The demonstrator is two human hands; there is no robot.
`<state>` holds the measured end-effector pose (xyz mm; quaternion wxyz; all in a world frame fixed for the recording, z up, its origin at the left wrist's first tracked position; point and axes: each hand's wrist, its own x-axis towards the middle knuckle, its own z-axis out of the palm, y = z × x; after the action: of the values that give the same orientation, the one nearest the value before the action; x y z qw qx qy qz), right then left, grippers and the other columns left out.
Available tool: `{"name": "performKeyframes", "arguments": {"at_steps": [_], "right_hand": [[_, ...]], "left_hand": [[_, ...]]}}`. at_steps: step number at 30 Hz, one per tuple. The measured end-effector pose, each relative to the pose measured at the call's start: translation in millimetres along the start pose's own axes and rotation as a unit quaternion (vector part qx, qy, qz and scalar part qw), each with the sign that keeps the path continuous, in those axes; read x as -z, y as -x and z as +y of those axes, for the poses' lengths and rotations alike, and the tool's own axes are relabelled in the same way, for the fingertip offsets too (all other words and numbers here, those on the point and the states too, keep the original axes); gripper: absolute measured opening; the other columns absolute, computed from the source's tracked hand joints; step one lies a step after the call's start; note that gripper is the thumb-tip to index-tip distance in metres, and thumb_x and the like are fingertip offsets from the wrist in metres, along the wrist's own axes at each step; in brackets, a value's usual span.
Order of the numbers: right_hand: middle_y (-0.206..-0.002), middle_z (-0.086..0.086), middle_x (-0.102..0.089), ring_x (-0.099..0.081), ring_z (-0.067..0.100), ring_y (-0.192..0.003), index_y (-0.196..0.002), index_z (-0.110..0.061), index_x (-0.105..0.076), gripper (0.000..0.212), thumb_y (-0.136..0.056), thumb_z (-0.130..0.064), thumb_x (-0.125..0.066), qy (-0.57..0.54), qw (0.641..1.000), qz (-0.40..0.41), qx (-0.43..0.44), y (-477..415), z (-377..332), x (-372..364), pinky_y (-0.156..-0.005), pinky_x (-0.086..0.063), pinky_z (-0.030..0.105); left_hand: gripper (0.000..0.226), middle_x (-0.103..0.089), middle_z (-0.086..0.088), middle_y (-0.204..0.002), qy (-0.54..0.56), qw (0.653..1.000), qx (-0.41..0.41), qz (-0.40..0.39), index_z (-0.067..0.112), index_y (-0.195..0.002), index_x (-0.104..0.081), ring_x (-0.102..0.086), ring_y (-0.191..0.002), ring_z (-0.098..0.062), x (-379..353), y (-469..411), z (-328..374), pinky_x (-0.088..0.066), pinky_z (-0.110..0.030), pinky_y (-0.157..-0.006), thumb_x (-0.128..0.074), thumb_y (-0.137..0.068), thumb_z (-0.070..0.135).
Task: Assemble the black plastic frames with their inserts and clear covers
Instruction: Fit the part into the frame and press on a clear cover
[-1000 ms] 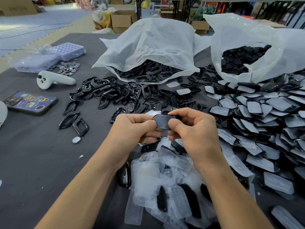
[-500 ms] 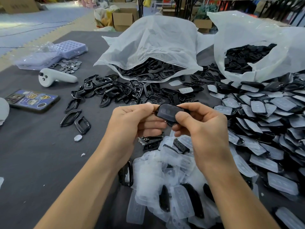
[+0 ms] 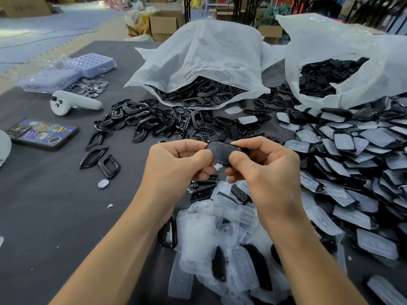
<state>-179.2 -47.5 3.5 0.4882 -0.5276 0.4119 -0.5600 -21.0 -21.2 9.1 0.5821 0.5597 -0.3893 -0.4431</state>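
Head view: left hand (image 3: 176, 164) and right hand (image 3: 264, 170) each keep a pinching grip on one black frame (image 3: 221, 151), thumbs on its face, just above the heap of clear covers (image 3: 220, 245) on the dark desk (image 3: 55, 216).

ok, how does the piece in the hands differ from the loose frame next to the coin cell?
The held piece has a closed, filled face; the loose frame is an open ring. The held piece is pinched above the table between left hand and right hand; the loose frame lies flat on the table. Both are black with rounded corners.
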Motion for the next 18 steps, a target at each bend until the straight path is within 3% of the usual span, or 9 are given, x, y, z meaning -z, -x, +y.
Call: {"name": "performKeyframes", "arguments": {"at_steps": [6,12,14,18], "right_hand": [[-0.068,0.008,-0.073,-0.067,0.018,-0.054,-0.082,-0.019,-0.076,0.015,-0.083,-0.005,-0.073,0.028,0.999,-0.038,-0.002,0,4,-1,-0.052,-0.055,0.027],[-0.066,0.006,-0.073,-0.066,0.017,-0.053,-0.083,-0.02,-0.076,0.022,-0.087,0.002,-0.073,0.057,0.997,-0.043,-0.035,-2,9,-4,-0.049,-0.053,0.027],[-0.073,-0.006,-0.075,-0.07,0.011,-0.062,-0.089,-0.026,-0.076,0.02,-0.084,-0.007,-0.077,0.147,0.989,-0.035,0.005,-1,10,-3,-0.057,-0.058,0.028],[-0.085,-0.02,-0.073,-0.069,-0.001,-0.079,-0.104,-0.034,-0.073,0.042,-0.071,-0.011,-0.085,0.295,0.948,-0.053,0.103,5,7,-4,-0.07,-0.051,0.009]], "left_hand": [[0.015,-0.076,-0.016,-0.07,-0.012,1.0,0.003,0.016,0.009,-0.078,-0.079,-0.067,-0.054,-0.015,-3,1,-2,-0.054,-0.021,-0.053,-0.076,-0.084,-0.005],[0.016,-0.07,-0.014,-0.059,-0.026,0.999,0.009,0.038,0.005,-0.07,-0.078,-0.06,-0.048,-0.016,-5,-1,-7,-0.049,-0.023,-0.048,-0.075,-0.078,-0.008],[0.017,-0.07,-0.013,-0.059,-0.04,0.997,0.012,0.057,0.007,-0.068,-0.079,-0.06,-0.047,-0.017,-7,-2,-10,-0.048,-0.022,-0.047,-0.076,-0.077,-0.007],[0.015,-0.072,-0.012,-0.061,-0.047,0.995,0.018,0.081,0.014,-0.075,-0.082,-0.061,-0.047,-0.016,-7,-6,-15,-0.049,-0.022,-0.049,-0.077,-0.07,0.001]]}}
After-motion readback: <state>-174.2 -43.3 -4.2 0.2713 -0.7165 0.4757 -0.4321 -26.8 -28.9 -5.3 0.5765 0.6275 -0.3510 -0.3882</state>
